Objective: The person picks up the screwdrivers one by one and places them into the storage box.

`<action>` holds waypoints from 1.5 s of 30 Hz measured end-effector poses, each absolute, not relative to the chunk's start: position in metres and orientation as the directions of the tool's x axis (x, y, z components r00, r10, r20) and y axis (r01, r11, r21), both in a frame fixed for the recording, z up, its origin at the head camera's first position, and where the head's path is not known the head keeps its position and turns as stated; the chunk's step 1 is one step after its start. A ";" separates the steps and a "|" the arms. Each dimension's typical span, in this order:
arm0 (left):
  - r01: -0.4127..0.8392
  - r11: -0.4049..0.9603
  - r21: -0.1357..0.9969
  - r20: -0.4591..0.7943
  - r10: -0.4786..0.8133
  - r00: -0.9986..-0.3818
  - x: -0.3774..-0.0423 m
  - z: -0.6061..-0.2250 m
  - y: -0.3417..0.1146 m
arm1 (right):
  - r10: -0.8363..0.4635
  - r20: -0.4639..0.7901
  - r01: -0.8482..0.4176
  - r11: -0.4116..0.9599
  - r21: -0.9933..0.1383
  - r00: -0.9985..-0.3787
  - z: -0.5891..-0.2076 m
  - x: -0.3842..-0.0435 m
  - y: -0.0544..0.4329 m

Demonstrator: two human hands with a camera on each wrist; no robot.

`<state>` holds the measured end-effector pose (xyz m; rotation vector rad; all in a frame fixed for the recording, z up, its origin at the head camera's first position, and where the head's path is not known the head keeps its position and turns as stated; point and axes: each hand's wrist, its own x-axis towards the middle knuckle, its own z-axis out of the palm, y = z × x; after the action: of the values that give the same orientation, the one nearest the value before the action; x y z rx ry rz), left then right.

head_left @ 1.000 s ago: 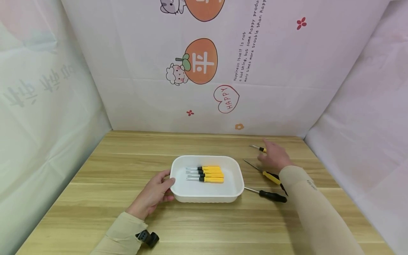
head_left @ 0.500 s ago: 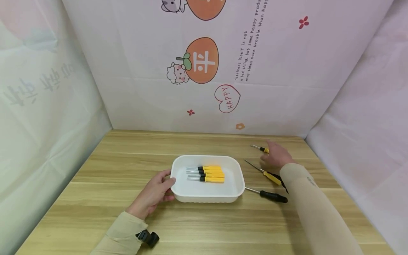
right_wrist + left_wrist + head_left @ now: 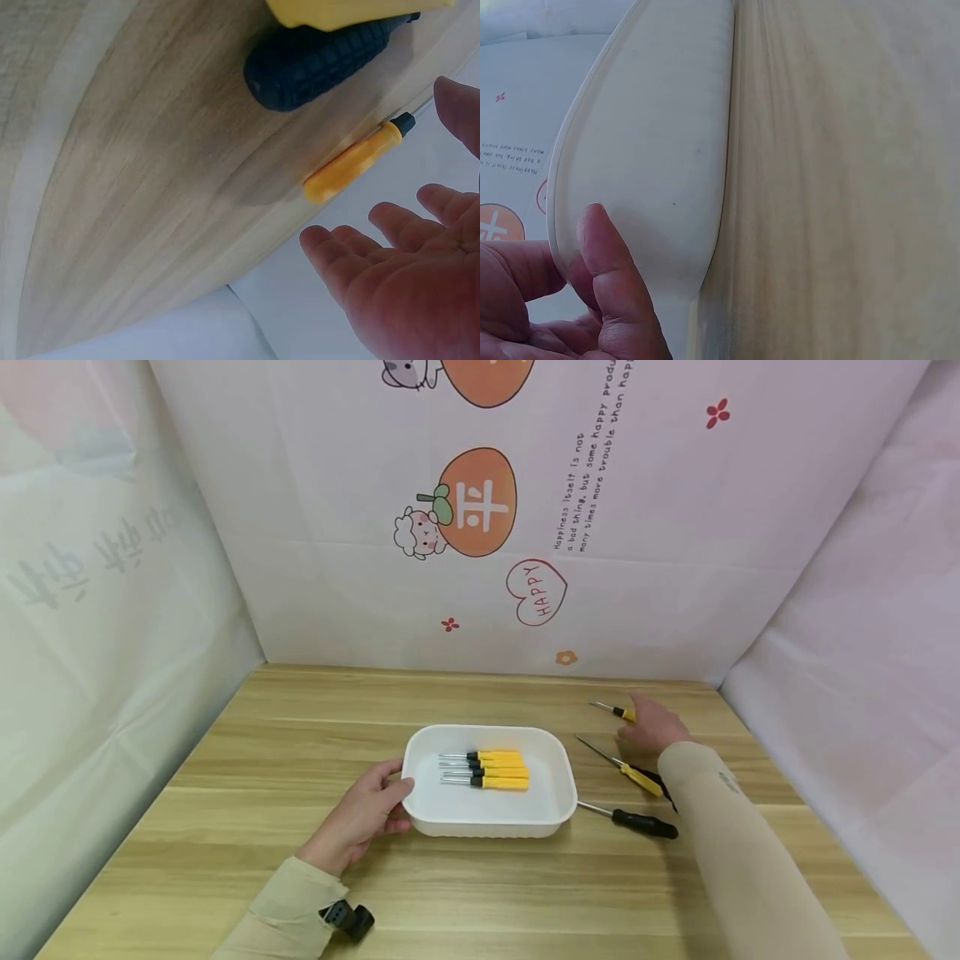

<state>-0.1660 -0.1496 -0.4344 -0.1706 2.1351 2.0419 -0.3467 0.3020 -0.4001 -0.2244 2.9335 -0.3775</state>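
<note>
My left hand (image 3: 360,814) grips the left end of a white plastic tray (image 3: 487,828), thumb over the rim and fingers against its outer wall. In the left wrist view the tray (image 3: 645,127) stands on the table. Inside it several small yellow-handled screwdrivers (image 3: 504,783) lie side by side, shafts to the left. At the back right, my right hand (image 3: 654,725) hovers by another small yellow screwdriver (image 3: 618,712). The right wrist view shows that hand's fingers spread around the small yellow screwdriver (image 3: 352,165), apart from its handle.
A larger yellow screwdriver (image 3: 640,779) lies nearer, with a black handle (image 3: 315,71) close beside it. A black-handled screwdriver (image 3: 643,823) lies right of the tray. The wooden table (image 3: 480,902) is bounded by a printed back sheet (image 3: 337,610) and side sheets.
My right hand has shifted slightly to the right and nearer beside the small screwdriver. The left hand and the tray have stayed in place.
</note>
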 end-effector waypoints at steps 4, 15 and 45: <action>-0.213 0.042 0.976 -0.215 0.039 -0.976 -0.166 -0.434 -0.150 | -0.170 -0.173 -0.121 0.958 -0.261 -0.970 -0.401 -0.350 0.303; -0.208 0.046 0.977 -0.210 0.042 -0.977 -0.166 -0.434 -0.150 | -0.188 -0.202 -0.135 0.959 -0.249 -0.961 -0.407 -0.357 0.306; -0.210 0.051 0.976 -0.212 0.031 -0.977 -0.166 -0.436 -0.149 | -0.186 -0.186 -0.156 0.974 -0.165 -0.965 -0.416 -0.358 0.307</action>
<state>-0.1660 -0.1490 -0.4357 -0.1854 2.1424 2.0421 -0.3579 0.3068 -0.4163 -0.2559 2.9207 -0.2204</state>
